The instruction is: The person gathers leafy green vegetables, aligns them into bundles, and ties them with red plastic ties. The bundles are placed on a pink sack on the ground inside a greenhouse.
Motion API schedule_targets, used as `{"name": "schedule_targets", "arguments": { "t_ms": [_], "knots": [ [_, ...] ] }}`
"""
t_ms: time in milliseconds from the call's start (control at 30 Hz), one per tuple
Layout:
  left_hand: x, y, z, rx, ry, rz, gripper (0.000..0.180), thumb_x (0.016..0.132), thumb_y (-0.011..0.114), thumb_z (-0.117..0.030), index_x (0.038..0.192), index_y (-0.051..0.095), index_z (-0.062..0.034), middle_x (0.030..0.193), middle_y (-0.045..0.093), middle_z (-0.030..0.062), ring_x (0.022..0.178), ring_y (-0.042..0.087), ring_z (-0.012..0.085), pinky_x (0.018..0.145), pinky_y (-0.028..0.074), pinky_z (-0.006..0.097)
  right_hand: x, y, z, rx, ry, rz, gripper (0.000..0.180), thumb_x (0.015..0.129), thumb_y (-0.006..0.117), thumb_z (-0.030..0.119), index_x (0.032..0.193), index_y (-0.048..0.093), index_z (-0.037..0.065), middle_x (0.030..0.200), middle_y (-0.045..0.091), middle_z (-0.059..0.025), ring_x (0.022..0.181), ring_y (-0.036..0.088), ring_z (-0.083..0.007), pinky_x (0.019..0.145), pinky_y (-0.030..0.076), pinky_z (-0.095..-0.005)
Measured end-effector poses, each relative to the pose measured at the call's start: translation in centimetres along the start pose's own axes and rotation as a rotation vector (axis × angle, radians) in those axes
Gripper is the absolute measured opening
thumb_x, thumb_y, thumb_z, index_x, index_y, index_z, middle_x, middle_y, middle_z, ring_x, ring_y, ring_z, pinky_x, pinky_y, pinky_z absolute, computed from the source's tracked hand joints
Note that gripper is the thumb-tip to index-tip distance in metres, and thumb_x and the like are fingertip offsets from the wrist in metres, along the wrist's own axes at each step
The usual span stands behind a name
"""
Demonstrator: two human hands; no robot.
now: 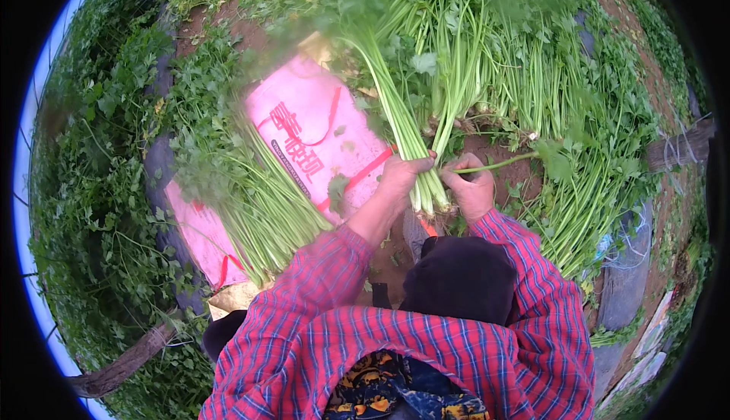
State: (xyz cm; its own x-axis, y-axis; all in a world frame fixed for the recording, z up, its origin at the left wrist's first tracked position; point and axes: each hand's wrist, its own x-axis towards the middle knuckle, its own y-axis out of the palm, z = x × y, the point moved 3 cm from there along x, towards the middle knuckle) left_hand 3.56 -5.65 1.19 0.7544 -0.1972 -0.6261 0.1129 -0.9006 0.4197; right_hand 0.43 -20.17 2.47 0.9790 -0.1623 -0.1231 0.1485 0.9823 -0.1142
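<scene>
Outdoors, soft daylight. Brown bare soil [502, 154] on ground. Green leafy plants [91, 192] grow thick on left side — more green along right edge. Pink plastic sheet [319, 127] with red marks lies flat on dirt. Dark wooden stick [122, 367] at lower left — another wooden post [677, 150] at right.

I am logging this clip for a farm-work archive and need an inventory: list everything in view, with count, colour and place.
Bunch of long-stalked leafy greens: one, pale green stalks, gripped at centre.
Single loose green stalk: one, green, at the right hand.
Heap of cut leafy greens: one, green, top right.
Row of laid greens: one, green, lying on the sack.
Pink plastic sack with red print: one, pink, centre left.
Bare soil: brown, beneath the hands.
Left hand: gripping the bunch.
Right hand: pinching the loose stalk.
Plaid sleeves: two, red and blue.
</scene>
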Motion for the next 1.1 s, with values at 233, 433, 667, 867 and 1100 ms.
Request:
{"name": "schedule_targets", "arguments": {
  "t_ms": [233, 433, 667, 867, 1100],
  "knots": [
    [0.0, -0.8, 0.9, 0.264, -0.007, -0.034, 0.019, 0.073, 0.062, -0.003, 0.091, 0.061, 0.0012, 0.084, 0.065, 0.0087, 0.072, 0.062, 0.0171, 0.066, 0.049, 0.032, 4.9, 1.2, 0.0, 0.121, 0.405, 0.2, 0.039, 0.071, 0.051, 0.001, 0.11, 0.054, 0.0, 0.071, 0.058, -0.0075, 0.057, 0.056, -0.0153, 0.05, 0.046, -0.0276],
    [-0.4, -0.3, 0.6, 0.577, 0.385, -0.027, 0.034, 0.074, 0.066, -0.011, 0.105, 0.061, -0.0001, 0.095, 0.065, 0.0106, 0.087, 0.061, 0.0201, 0.08, 0.047, 0.033, 9.5, 3.2, -2.3, -0.273, 0.473, 0.578, 0.02, 0.077, 0.058, 0.012, 0.089, 0.063, -0.003, 0.077, 0.063, -0.0115, 0.062, 0.061, -0.0173, 0.055, 0.049, -0.0296],
    [-0.4, -0.6, -0.2, 0.185, 0.228, 0.065, 0.023, 0.075, 0.063, -0.004, 0.098, 0.063, 0.0014, 0.091, 0.065, 0.008, 0.081, 0.061, 0.0176, 0.073, 0.048, 0.03, 6.9, 2.3, -2.3, 0.046, 0.341, 0.335, 0.014, 0.081, 0.06, 0.008, 0.092, 0.061, 0.0, 0.076, 0.062, -0.0056, 0.065, 0.059, -0.0147, 0.056, 0.052, -0.0304],
    [-0.6, -0.1, -1.6, -0.145, -0.031, 0.146, 0.024, 0.081, 0.057, 0.0, 0.104, 0.053, 0.0042, 0.092, 0.063, 0.0164, 0.077, 0.064, 0.0279, 0.067, 0.055, 0.039, 2.1, 0.7, -0.7, 0.382, 0.208, 0.116, 0.012, 0.085, 0.058, 0.009, 0.094, 0.057, 0.0, 0.081, 0.062, -0.0055, 0.067, 0.057, -0.0111, 0.058, 0.046, -0.025],
    [0.0, 1.4, -1.3, -0.236, -0.067, 0.216, 0.023, 0.08, 0.057, 0.002, 0.102, 0.052, 0.0059, 0.087, 0.059, 0.0144, 0.075, 0.065, 0.0279, 0.067, 0.057, 0.041, -5.6, -7.4, -0.4, 0.294, 0.08, 0.067, 0.006, 0.089, 0.051, 0.003, 0.095, 0.053, 0.002, 0.09, 0.064, -0.0107, 0.087, 0.063, -0.0194, 0.074, 0.054, -0.0334]
  ]
}}
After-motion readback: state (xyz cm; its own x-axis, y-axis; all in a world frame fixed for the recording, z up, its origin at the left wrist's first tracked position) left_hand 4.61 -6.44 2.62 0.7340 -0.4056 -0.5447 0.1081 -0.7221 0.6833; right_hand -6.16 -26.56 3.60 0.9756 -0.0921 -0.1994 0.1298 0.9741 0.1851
